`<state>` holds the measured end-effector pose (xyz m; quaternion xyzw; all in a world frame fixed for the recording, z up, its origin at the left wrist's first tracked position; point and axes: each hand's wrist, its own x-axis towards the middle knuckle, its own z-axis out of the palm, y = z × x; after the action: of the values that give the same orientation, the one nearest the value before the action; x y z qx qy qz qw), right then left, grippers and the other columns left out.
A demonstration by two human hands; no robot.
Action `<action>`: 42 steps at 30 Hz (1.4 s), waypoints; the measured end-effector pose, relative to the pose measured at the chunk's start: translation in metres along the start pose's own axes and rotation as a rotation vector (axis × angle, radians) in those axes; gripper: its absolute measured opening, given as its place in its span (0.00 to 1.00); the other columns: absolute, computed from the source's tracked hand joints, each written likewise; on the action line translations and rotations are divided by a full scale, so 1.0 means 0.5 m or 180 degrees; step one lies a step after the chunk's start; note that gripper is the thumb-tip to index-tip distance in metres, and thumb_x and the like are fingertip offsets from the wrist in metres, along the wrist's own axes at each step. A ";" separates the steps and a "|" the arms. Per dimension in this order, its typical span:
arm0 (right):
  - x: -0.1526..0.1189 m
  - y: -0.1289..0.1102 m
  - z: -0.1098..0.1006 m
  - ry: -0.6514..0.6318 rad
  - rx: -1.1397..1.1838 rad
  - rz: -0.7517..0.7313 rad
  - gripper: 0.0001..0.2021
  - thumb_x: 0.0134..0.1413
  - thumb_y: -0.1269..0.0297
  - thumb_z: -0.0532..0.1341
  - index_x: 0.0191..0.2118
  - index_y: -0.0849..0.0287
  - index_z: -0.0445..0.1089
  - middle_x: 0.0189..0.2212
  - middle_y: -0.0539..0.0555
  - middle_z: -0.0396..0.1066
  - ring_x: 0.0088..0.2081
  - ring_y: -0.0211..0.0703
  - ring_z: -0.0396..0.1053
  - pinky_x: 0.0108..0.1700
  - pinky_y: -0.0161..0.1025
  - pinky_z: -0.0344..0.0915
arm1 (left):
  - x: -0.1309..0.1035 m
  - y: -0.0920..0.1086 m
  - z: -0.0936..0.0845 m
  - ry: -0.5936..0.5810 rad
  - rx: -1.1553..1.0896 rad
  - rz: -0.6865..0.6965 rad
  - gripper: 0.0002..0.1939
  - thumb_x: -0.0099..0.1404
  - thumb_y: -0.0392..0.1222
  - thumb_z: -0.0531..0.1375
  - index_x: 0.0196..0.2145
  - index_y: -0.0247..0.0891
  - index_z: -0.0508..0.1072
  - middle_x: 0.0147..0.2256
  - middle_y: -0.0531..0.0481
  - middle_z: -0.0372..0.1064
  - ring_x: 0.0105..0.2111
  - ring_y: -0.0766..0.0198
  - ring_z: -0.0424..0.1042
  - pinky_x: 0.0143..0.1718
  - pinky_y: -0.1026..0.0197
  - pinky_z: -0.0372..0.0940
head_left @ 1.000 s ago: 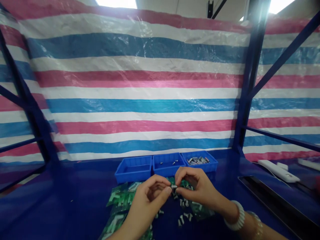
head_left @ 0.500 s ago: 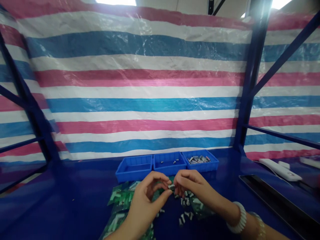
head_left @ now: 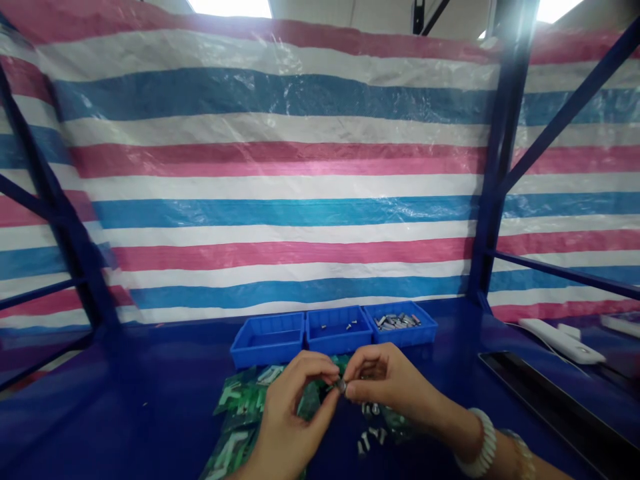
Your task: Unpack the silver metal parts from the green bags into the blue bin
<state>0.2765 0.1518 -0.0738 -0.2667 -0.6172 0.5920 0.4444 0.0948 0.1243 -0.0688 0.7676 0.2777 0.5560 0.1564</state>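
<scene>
Between my two hands is a small shiny metal fastener [head_left: 341, 385], mostly covered by fingertips. My left hand [head_left: 294, 403] pinches it from the left with thumb and fingers. From the right, the thumb and fingertips of my right hand [head_left: 393, 381] close on the same piece. Loose metal fasteners with wide heads [head_left: 373, 437] lie on the blue tabletop below my right hand. Green-tinted plastic bags [head_left: 240, 400] holding white pieces lie left of and partly under my left hand. Another bag [head_left: 397, 421] shows below my right wrist.
Three blue bins stand in a row behind my hands: the left bin [head_left: 267, 357], the middle bin [head_left: 337, 342] with a few small screws, and the right bin [head_left: 425, 328] with many metal pieces. At right lie a long black panel [head_left: 550, 407] and a white device [head_left: 560, 340]. Blue posts [head_left: 493, 200] frame the bench.
The metal piece has turned and moved slightly down between my fingers. My right thumb and fingertips have come in from beside it to pinch it. The bins have stayed put.
</scene>
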 end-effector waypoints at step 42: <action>0.042 -0.044 -0.030 0.0906 -0.2045 -0.1822 0.07 0.51 0.72 0.62 0.37 0.57 0.71 0.32 0.53 0.72 0.34 0.42 0.70 0.39 0.40 0.67 | 0.012 -0.012 0.002 -0.0467 -0.0353 -0.1199 0.05 0.60 0.38 0.58 0.33 0.38 0.75 0.32 0.47 0.76 0.32 0.61 0.75 0.36 0.61 0.70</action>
<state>0.2842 0.1736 -0.0492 -0.2884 -0.7513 0.1812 0.5653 0.0954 0.1326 -0.0678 0.7308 0.3732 0.4739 0.3194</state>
